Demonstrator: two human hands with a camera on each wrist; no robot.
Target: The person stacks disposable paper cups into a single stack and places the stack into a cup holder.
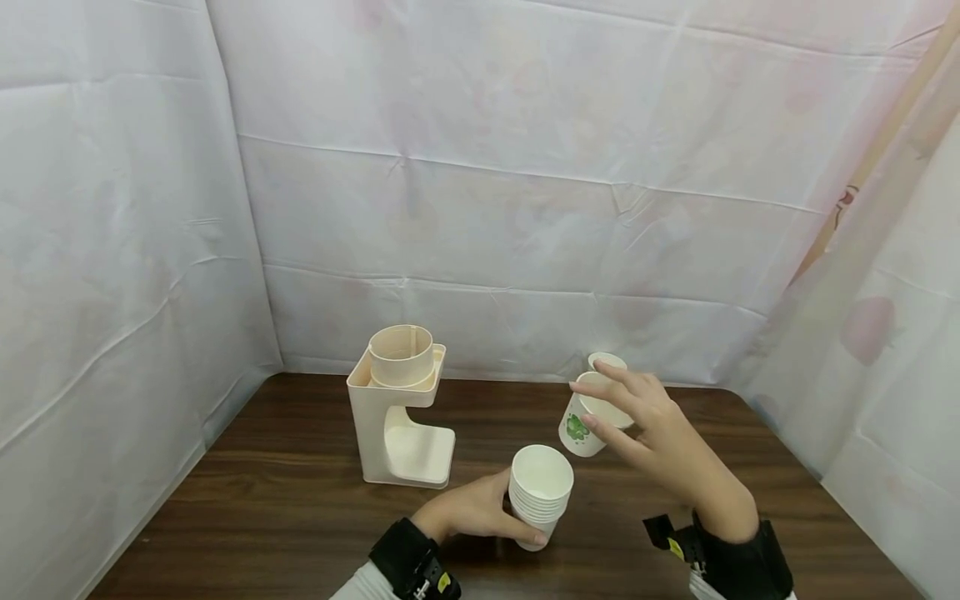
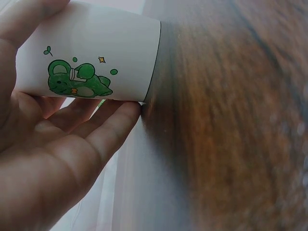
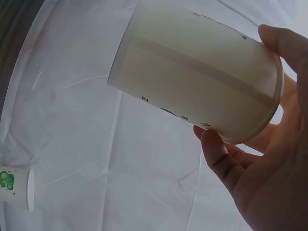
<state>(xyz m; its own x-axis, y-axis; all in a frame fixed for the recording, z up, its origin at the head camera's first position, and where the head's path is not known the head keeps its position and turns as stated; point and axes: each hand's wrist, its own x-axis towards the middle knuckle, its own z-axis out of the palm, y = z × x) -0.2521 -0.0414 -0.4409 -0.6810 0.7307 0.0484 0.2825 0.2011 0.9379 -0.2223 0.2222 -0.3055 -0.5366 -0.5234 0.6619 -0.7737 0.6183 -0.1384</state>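
A stack of white paper cups (image 1: 542, 483) stands upright on the table, and my left hand (image 1: 480, 508) grips it low from the left side. In the left wrist view the lowest cup (image 2: 120, 53) shows a green cartoon animal, its bottom edge right at the wood. My right hand (image 1: 648, 417) holds a single paper cup (image 1: 579, 427) by its rim, thumb on one side and fingers on the other. This cup, with a green print, leans over toward the right hand. Behind it is another paper cup (image 3: 17, 188), partly hidden in the head view.
A cream plastic stand (image 1: 367, 433) with a round open tube (image 1: 401, 371) on top and a flat foot is left of the stack. The dark wooden table (image 1: 262, 500) meets white cloth (image 1: 487, 225) at the back and sides.
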